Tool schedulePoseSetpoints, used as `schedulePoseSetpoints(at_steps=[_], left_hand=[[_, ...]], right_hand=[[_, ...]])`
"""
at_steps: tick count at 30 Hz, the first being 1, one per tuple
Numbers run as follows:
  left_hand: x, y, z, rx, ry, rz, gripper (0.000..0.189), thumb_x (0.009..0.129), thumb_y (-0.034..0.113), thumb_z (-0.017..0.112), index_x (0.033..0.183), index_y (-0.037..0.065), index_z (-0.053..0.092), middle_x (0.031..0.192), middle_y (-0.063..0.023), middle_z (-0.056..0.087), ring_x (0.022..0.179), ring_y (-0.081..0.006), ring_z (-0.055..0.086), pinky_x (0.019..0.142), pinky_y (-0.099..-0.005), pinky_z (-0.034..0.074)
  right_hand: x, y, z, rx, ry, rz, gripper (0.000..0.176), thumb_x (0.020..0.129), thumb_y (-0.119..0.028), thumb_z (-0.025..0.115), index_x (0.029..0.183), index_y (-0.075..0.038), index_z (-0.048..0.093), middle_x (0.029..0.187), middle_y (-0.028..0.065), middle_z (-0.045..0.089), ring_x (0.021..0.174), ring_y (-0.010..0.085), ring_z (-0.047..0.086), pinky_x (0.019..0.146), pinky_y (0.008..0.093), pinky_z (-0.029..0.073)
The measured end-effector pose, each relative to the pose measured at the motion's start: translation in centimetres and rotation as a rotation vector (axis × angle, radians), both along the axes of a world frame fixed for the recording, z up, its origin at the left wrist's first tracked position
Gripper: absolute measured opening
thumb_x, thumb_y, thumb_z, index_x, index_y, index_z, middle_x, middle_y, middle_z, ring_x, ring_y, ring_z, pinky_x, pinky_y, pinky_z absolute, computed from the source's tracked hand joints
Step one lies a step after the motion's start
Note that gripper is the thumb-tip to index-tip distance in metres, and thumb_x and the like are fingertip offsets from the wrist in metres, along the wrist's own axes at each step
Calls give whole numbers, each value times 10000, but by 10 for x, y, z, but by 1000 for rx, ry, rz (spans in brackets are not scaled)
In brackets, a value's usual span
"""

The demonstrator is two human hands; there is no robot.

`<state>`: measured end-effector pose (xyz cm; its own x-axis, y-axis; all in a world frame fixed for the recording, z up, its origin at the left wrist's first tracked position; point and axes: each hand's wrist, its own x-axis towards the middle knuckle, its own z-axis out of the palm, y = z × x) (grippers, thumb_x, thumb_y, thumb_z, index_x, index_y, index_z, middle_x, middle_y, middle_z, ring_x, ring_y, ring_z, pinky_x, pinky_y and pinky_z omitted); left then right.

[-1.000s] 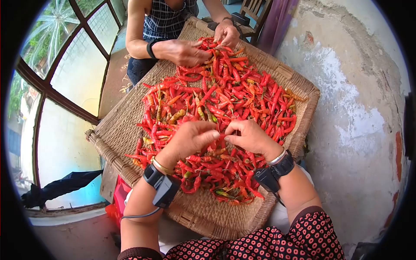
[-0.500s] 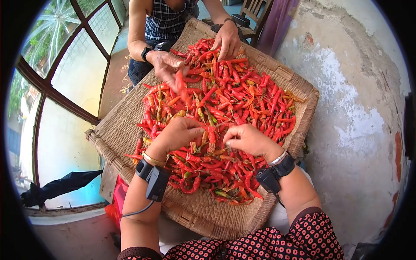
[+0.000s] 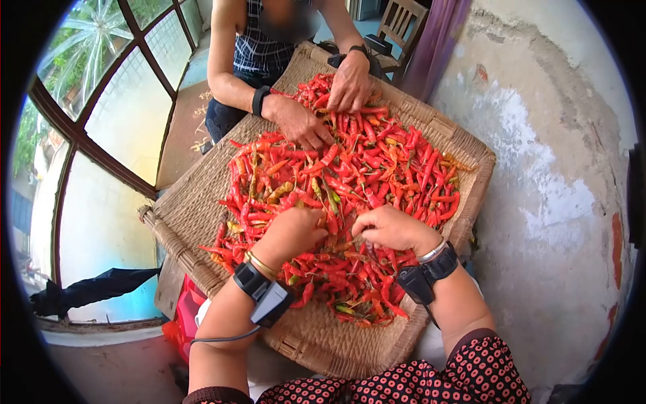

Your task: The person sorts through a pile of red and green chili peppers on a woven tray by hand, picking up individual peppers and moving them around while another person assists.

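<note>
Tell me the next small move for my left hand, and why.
I'd probably reach the left hand slightly forward and pinch the green chili. It lies on top of the red ones just beyond those fingertips, and the other person's hands are farther up the pile. Whether your fingers already hold something is hard to tell.

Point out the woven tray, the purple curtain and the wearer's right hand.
Woven tray [image 3: 194, 192], head view, bare surface at left.
Purple curtain [image 3: 440, 44], head view, visible folds.
Right hand [image 3: 393, 227], head view, back of hand.
</note>
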<state>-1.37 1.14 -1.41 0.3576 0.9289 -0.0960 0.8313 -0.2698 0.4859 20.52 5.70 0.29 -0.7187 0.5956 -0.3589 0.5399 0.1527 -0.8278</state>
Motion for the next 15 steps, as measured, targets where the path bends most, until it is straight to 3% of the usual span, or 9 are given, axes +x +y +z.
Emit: schedulePoseSetpoints(at_steps=[1, 3, 5, 7, 9, 10, 13, 14, 15], left_hand=[[0, -2, -6, 12, 3, 0, 286, 725, 251, 634, 906, 33, 590, 809, -178, 603, 727, -334, 595, 656, -408, 483], [1, -4, -20, 5, 108, -75, 350, 713, 245, 625, 1002, 55, 578, 830, -154, 601, 788, -329, 581, 707, -408, 471], [2, -8, -20, 0, 146, -44, 358, 705, 227, 628, 1015, 56, 576, 846, -140, 585, 816, -308, 578, 719, -396, 474], [0, -10, -25, 114, 79, -92, 289, 715, 248, 634, 892, 35, 553, 858, -155, 582, 763, -325, 594, 653, -421, 491], [0, -11, -25, 127, 91, -100, 288, 709, 219, 643, 904, 31, 546, 897, -147, 560, 763, -316, 594, 640, -410, 496], [1, -13, -24, 124, 108, -83, 283, 705, 202, 648, 903, 29, 545, 899, -143, 555, 761, -310, 594, 634, -406, 497], [3, -17, -17, 130, 146, -66, 275, 693, 154, 659, 904, 21, 543, 890, -132, 547, 757, -293, 597, 620, -388, 501], [4, -17, -15, 90, 200, -76, 335, 678, 169, 665, 957, 31, 542, 923, -126, 545, 761, -291, 595, 633, -387, 499], [5, -18, -13, 45, 253, -88, 398, 663, 183, 671, 1011, 41, 541, 957, -121, 542, 765, -289, 594, 646, -387, 497]], right_hand=[[0, 4, -2, -60, 80, -133, 161, 774, -53, 535, 905, -15, 620, 696, 57, 610, 615, 123, 585, 564, 264, 462], [-9, 10, -1, -144, 602, -407, 411, 813, 6, 531, 1213, -41, 449, 956, 51, 570, 767, 116, 582, 639, 234, 476], [-11, 16, 1, -72, 794, -602, 508, 804, 3, 554, 1277, -50, 375, 1042, 68, 530, 832, 116, 567, 707, 240, 474], [-5, 18, -5, -47, 807, -640, 461, 804, -2, 558, 1243, -40, 424, 993, 52, 548, 849, 125, 567, 747, 245, 468], [0, 19, -12, -6, 443, -526, 386, 806, -10, 571, 1183, -9, 489, 944, 36, 552, 875, 127, 565, 763, 243, 462], [0, 16, -17, 98, 393, -476, 293, 816, -17, 564, 1107, 2, 542, 901, 23, 567, 824, 110, 561, 747, 243, 467], [12, 17, -15, 580, -14, -341, 327, 750, -123, 634, 1061, -41, 577, 914, 96, 590, 839, 227, 574, 768, 316, 457], [19, 16, -13, 592, -11, -340, 327, 750, -123, 634, 1061, -41, 577, 914, 96, 590, 839, 227, 574, 768, 316, 457], [26, 14, -13, 721, -190, -335, 348, 718, -154, 649, 1043, -48, 583, 929, 117, 576, 873, 267, 550, 787, 348, 442]])
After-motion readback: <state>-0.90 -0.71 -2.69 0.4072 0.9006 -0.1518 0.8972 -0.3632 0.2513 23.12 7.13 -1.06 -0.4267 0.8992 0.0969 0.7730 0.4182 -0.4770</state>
